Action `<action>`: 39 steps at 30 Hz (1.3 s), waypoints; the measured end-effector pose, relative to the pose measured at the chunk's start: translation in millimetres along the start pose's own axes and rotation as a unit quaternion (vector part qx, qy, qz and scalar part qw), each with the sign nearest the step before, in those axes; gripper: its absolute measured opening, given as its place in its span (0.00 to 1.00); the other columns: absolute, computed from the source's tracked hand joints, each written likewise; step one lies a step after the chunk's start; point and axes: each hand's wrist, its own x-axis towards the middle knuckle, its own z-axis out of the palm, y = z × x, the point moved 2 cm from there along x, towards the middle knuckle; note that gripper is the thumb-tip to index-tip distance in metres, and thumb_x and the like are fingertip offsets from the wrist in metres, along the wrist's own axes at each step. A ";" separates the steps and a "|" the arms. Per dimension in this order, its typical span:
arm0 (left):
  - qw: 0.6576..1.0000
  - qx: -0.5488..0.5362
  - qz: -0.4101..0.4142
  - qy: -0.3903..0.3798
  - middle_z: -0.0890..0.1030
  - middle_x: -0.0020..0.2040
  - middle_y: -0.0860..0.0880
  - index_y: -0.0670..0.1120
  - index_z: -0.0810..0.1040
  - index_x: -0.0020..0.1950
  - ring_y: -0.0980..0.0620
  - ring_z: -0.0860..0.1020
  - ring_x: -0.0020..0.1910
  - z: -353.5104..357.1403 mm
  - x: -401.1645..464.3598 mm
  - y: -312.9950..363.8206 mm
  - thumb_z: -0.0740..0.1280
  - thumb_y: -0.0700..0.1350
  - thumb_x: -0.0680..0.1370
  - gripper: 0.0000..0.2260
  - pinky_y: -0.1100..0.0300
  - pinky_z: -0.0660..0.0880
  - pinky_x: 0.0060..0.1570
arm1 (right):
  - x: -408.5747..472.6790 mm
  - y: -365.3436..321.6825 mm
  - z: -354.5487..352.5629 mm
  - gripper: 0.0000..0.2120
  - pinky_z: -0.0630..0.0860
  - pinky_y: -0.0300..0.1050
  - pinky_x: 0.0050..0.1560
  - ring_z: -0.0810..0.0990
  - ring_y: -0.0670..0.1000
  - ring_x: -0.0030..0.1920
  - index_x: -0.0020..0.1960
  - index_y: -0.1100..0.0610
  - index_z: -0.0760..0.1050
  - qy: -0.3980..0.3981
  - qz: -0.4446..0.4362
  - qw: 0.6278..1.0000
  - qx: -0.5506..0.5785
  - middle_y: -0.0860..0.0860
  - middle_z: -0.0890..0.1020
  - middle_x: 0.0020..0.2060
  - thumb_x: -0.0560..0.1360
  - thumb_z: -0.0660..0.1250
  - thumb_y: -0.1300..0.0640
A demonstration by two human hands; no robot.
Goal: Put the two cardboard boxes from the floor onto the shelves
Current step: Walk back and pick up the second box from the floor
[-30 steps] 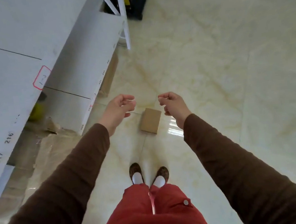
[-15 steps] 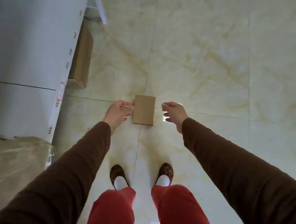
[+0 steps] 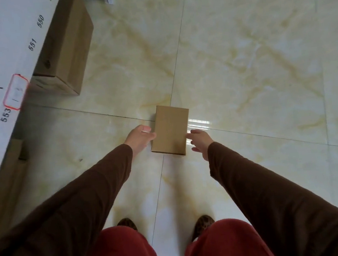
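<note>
A small flat cardboard box point(image 3: 171, 129) lies on the tiled floor in front of my feet. My left hand point(image 3: 141, 138) rests against its left side, fingers curled at the edge. Just off the box's right side is my right hand point(image 3: 199, 140), fingers apart and their tips at the edge. The box sits flat on the floor between both hands. A larger, long cardboard box point(image 3: 67, 51) lies on the floor at the upper left, partly tucked under the white shelf point(image 3: 1, 51).
The white shelf runs along the left, its edge marked with numbers and a red-framed label point(image 3: 16, 92). More cardboard point(image 3: 11, 167) sits under it at the lower left. My shoes point(image 3: 203, 224) stand just behind the small box. Glossy tiles stretch to the right.
I have bent lower and the view has closed in on the floor. Both hands came down from above the small box to its left and right sides.
</note>
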 end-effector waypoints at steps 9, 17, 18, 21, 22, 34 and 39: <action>0.995 0.054 -0.029 -0.076 0.79 0.72 0.47 0.48 0.69 0.78 0.46 0.79 0.67 21.9 85.9 -33.7 0.68 0.54 0.79 0.28 0.50 0.72 0.72 | 57.5 11.2 16.7 0.21 0.71 0.48 0.61 0.72 0.52 0.64 0.73 0.55 0.73 -0.055 0.039 0.998 -0.014 0.50 0.76 0.64 0.81 0.64 0.56; 0.993 -0.112 0.043 -0.024 0.75 0.72 0.49 0.54 0.68 0.70 0.45 0.80 0.67 5.5 6.2 50.3 0.70 0.52 0.73 0.26 0.44 0.73 0.72 | -18.9 -51.7 -8.1 0.22 0.74 0.44 0.53 0.78 0.51 0.62 0.74 0.53 0.70 0.015 -0.123 0.989 0.077 0.51 0.77 0.69 0.80 0.64 0.56; 0.990 -0.127 0.061 -0.020 0.75 0.73 0.49 0.53 0.68 0.70 0.45 0.80 0.67 0.9 -11.8 68.7 0.71 0.51 0.73 0.26 0.44 0.73 0.72 | -38.7 -66.2 -14.1 0.22 0.74 0.42 0.52 0.78 0.52 0.63 0.74 0.53 0.69 0.019 -0.148 0.985 0.088 0.51 0.76 0.70 0.81 0.65 0.56; 0.983 -0.147 0.112 -0.001 0.75 0.73 0.46 0.47 0.65 0.76 0.47 0.81 0.62 -12.2 -81.7 138.1 0.68 0.44 0.81 0.24 0.50 0.76 0.68 | -114.0 -117.5 -38.8 0.21 0.79 0.46 0.58 0.79 0.54 0.64 0.74 0.52 0.67 0.020 -0.216 0.968 0.127 0.52 0.79 0.67 0.82 0.64 0.57; 0.980 -0.147 0.132 0.009 0.75 0.72 0.46 0.46 0.65 0.76 0.48 0.80 0.59 -16.4 -108.2 164.9 0.67 0.42 0.83 0.23 0.53 0.77 0.64 | -142.6 -135.7 -49.4 0.21 0.79 0.50 0.62 0.80 0.55 0.65 0.74 0.52 0.67 0.020 -0.238 0.961 0.138 0.52 0.79 0.67 0.81 0.64 0.58; 0.928 -0.118 0.352 0.025 0.77 0.69 0.49 0.52 0.69 0.74 0.53 0.77 0.65 -50.1 -464.6 495.8 0.68 0.45 0.82 0.20 0.65 0.76 0.55 | -528.0 -346.2 -229.9 0.25 0.77 0.54 0.67 0.77 0.52 0.70 0.76 0.48 0.69 0.075 -0.441 0.873 0.195 0.50 0.78 0.69 0.79 0.67 0.54; 0.905 -0.124 0.406 0.013 0.78 0.67 0.52 0.53 0.65 0.80 0.53 0.77 0.66 -41.4 -556.0 588.6 0.70 0.49 0.81 0.28 0.56 0.75 0.66 | -631.6 -398.5 -298.5 0.24 0.78 0.45 0.62 0.77 0.51 0.69 0.74 0.51 0.71 0.099 -0.507 0.828 0.219 0.50 0.79 0.68 0.79 0.69 0.56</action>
